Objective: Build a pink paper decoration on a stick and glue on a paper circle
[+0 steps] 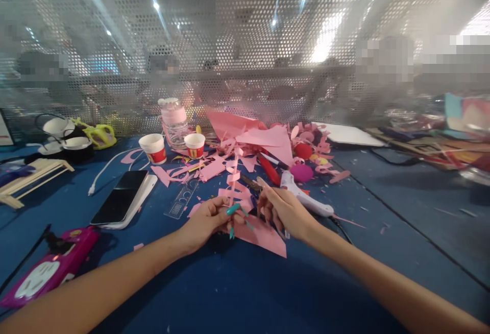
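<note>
Pinching pink paper strip [234, 181] w/ both hands: L [209, 219], R [285, 211], arms outstretched.

Two hands: left hand [206, 220], right hand [285, 210]. One spiral pink paper strip [234, 181] rising from the left fingers [222, 206]. One white glue gun [302, 196] just past the right fingers [264, 191]. Two red-and-white paper cups [153, 148] [195, 145] beyond the left fingers, one plastic bottle [174, 119] between them. One smartphone [120, 198] and one clear ruler [182, 198] left of the fingers. Two pom-poms, red [303, 150] and magenta [301, 172]
</note>
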Action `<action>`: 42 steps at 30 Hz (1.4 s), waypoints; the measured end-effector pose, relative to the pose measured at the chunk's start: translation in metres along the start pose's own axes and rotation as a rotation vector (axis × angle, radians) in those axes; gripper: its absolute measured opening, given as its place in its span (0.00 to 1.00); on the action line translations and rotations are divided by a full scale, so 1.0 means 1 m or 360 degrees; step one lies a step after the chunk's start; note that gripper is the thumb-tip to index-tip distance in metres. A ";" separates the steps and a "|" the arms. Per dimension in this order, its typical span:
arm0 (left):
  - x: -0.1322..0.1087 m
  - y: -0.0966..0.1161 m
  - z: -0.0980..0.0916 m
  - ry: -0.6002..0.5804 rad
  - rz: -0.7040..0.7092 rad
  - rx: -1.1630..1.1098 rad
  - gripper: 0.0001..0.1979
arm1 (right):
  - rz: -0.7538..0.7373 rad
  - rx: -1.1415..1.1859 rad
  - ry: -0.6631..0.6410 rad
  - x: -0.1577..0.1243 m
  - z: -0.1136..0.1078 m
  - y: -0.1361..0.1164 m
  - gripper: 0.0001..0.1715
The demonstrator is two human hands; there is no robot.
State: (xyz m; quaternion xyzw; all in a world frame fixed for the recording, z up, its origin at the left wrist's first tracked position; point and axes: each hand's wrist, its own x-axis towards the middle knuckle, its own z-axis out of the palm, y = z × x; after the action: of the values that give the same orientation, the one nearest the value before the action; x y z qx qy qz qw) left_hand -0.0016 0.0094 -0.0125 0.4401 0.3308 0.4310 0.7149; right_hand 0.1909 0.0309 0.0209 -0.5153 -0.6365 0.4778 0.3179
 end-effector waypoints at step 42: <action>0.000 -0.004 0.000 0.0073 0.0005 0.0200 0.15 | -0.0333 0.1016 -0.0214 0.041 0.010 -0.040 0.15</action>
State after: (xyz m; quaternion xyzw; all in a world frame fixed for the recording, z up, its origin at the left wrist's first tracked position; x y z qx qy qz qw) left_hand 0.0001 0.0087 -0.0165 0.4747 0.3729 0.4204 0.6774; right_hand 0.1572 0.0672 0.0516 -0.2890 -0.5238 0.6506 0.4678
